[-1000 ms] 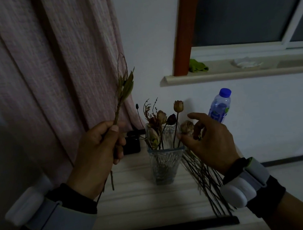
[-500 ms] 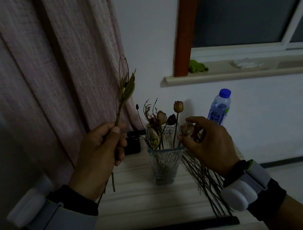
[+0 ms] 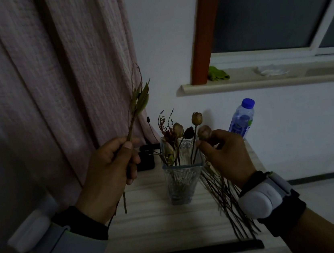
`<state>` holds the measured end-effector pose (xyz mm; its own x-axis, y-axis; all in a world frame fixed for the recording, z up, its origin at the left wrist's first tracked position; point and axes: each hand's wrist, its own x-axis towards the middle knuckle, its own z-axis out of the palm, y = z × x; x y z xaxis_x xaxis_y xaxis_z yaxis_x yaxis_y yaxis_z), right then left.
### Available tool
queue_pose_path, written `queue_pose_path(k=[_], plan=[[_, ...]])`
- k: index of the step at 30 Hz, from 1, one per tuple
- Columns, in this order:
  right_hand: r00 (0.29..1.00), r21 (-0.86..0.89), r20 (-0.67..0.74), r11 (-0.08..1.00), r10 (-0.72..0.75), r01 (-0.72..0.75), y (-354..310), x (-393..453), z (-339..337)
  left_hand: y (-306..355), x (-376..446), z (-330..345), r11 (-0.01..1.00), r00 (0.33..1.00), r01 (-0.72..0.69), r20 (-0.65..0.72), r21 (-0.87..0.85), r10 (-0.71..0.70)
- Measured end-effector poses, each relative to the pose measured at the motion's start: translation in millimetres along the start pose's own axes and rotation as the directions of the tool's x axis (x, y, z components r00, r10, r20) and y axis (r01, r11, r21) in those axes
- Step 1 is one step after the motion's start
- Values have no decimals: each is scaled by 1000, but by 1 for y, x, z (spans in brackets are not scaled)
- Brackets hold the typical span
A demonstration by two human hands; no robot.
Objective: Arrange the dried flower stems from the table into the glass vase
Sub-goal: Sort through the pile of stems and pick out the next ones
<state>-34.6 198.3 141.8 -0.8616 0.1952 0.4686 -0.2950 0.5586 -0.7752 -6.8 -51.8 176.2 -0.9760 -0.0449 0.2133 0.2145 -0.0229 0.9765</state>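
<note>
The left hand's [image 3: 107, 175] fingers were curled round the lower part of a leafy dried stem [image 3: 138, 104], thumb pressed against it, so that its long axis rose nearly upright with a slight lean to the right, leaves at the top in front of the pink curtain [image 3: 50, 77] and the bare cut end hanging below the palm. The right hand's [image 3: 226, 157] fingertips [image 3: 200, 143] were closed in a pinch just under a dried rosebud [image 3: 204, 132], apparently holding its stem near the head, though the low light made the contact hard to confirm. Both hands flanked the glass vase [image 3: 182, 179], which stood on the pale wooden table [image 3: 163, 221] between them and already held several dried roses and sprigs. The vase mouth lay to the right of and below the left hand, and just beside the right hand's fingertips, so the right hand was the nearer of the 2. A loose bundle of bare stems [image 3: 227, 198] lay on the table under the right wrist, running from beside the vase toward the near edge. Judged from this, the rosebud stem was being placed or adjusted, and the leafy stem would need to travel right and down, cut end first, to enter the opening. A water bottle [image 3: 242, 118] stood behind the right hand.
</note>
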Motion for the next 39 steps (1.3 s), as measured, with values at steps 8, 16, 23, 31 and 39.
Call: queue_pose_path(k=[8, 16, 23, 31, 39], plan=[[995, 41, -11, 994, 102, -101, 8, 5, 6, -5, 3, -3, 1000, 1000, -1, -3, 5, 1], [991, 61, -28, 990, 133, -131, 5, 2, 4, -4, 5, -3, 1000, 1000, 20, -5, 2, -20], [988, 60, 27, 986, 152, -154, 4, -6, -1, -3, 4, -2, 1000, 1000, 26, -10, 0, -26], [981, 127, -12, 973, 194, -191, -7, -16, -18, 1, 9, -6, 1000, 1000, -3, -21, -1, 3], [999, 88, -1, 995, 43, -43, -59, 0, -45, 28, 26, -2, 996, 997, -73, -37, -47, 71]])
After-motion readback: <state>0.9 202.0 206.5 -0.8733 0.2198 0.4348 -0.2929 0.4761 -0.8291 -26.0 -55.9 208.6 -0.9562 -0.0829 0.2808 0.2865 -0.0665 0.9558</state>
